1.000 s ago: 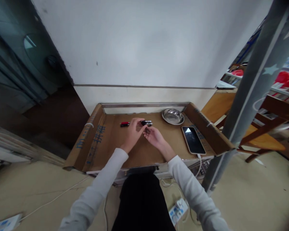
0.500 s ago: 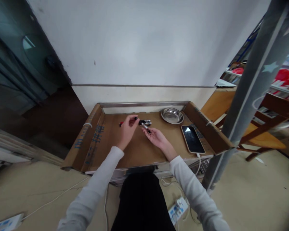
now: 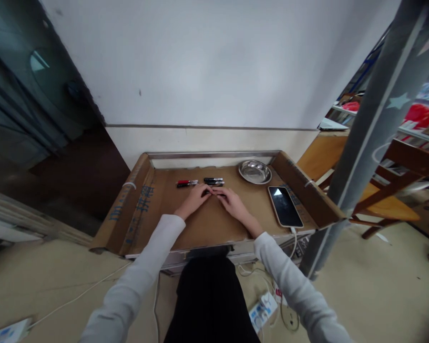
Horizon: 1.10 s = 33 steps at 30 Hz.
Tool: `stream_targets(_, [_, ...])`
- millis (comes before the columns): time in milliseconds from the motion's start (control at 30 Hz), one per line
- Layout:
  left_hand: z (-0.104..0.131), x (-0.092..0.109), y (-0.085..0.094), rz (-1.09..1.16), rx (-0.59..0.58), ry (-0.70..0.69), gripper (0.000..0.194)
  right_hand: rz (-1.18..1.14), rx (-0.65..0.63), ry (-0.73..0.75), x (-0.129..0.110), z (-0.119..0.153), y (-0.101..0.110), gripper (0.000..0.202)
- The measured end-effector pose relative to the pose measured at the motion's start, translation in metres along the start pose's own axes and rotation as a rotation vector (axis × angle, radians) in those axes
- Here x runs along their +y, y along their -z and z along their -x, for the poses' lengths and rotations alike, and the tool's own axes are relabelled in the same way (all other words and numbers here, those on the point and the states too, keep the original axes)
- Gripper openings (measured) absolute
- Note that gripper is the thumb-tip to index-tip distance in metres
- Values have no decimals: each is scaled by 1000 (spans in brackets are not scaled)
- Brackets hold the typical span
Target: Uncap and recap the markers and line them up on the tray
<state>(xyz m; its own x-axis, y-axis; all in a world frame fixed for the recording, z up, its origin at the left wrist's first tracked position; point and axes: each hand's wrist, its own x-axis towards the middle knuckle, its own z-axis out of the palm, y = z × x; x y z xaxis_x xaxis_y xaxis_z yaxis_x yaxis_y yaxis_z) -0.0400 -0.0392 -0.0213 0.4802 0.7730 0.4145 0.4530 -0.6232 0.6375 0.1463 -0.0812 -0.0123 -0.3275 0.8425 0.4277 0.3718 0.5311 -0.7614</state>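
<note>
My left hand [image 3: 197, 197] and my right hand [image 3: 233, 202] meet fingertip to fingertip over the middle of the cardboard-lined tray [image 3: 200, 228]. Both have bent, closed fingers around a small dark thing, probably a pen, mostly hidden by them. Just beyond the fingers lie black pens [image 3: 213, 181], side by side. Left of these, a red pen [image 3: 187, 182] rests against a black one [image 3: 187, 185]. The pens in both groups lie crosswise, roughly parallel to the tray's back edge.
A round metal dish [image 3: 255, 172] sits at the back right of the tray. In front of it lies a phone [image 3: 285, 206] with a white cable [image 3: 295, 243]. A grey post [image 3: 364, 128] and wooden chair [image 3: 389, 195] stand to the right.
The black pen held between my hands has come down towards the tray and is now mostly covered by my fingers. My left hand has moved nearer me, uncovering the red pen.
</note>
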Motion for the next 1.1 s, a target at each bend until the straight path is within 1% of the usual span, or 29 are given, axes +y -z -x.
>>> stream_targets(67, [-4,-1,0,-38,-6,-66,12,210,-79,69,-1,0,-2,32])
stream_targets(133, [-5,-2,1,-65,12,-99,16,350,-94,100,-1,0,-1,31])
stream_targets(200, [-2,0,2,-102,48,-108,20,453,-79,103,0,2,2,30])
stream_targets(267, [3,4,3,-136,68,-105,22,557,-47,75,3,5,7,29])
stream_targets(400, [9,14,2,-173,22,-89,15,730,5,-6,9,8,12,23])
stream_targets(500, [7,15,1,-194,-9,-72,14,784,12,-16,9,3,12,22])
stream_targets(667, [-1,8,0,-196,-8,-77,15,823,-3,20,7,-8,8,21])
stream_targets(900, [-6,6,-1,-337,59,-82,17,835,91,-22,15,-11,9,24])
stream_targets(1100, [1,7,5,-403,115,-41,19,821,99,-21,15,-8,7,23])
